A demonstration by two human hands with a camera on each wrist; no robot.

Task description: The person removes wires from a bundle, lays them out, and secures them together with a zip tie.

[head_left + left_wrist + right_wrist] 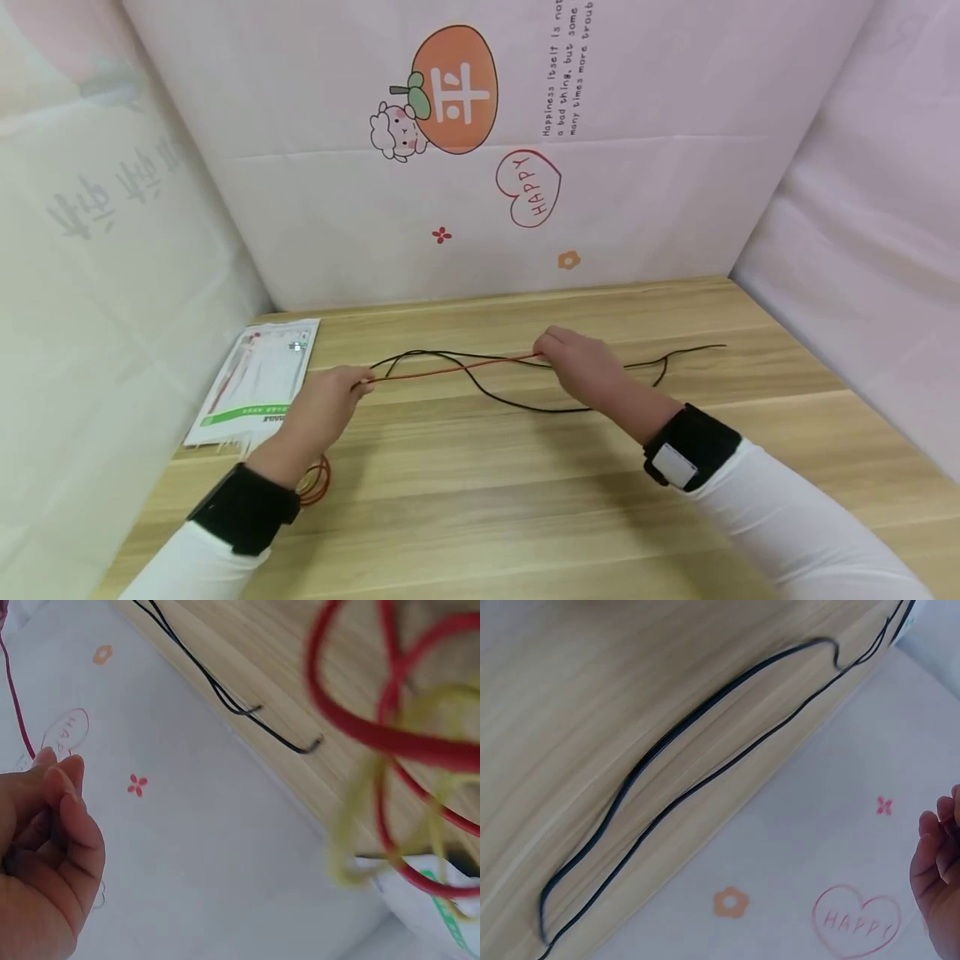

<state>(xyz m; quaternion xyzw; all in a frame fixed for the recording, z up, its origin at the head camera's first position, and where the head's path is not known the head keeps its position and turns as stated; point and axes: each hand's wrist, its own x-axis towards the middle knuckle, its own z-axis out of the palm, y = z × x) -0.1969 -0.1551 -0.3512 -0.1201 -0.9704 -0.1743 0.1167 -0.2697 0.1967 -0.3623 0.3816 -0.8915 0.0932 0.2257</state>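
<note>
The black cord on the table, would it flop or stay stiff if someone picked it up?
The black cord would probably flop, since it lies in loose bends on the table. It looks light, being so thin. Its strands might snag on each other, as they cross in places.

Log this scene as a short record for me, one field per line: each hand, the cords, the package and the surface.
Left hand: the person's left hand pinches the red cord
Right hand: the right hand grips the same cord
Red cord: stretched nearly straight between the hands
Black cord: black cord lying in loose curves
Loops: red loops with yellow cord, near the left wrist
Package: white package with a green stripe, at the table's left
Surface: wood-grain table
</note>
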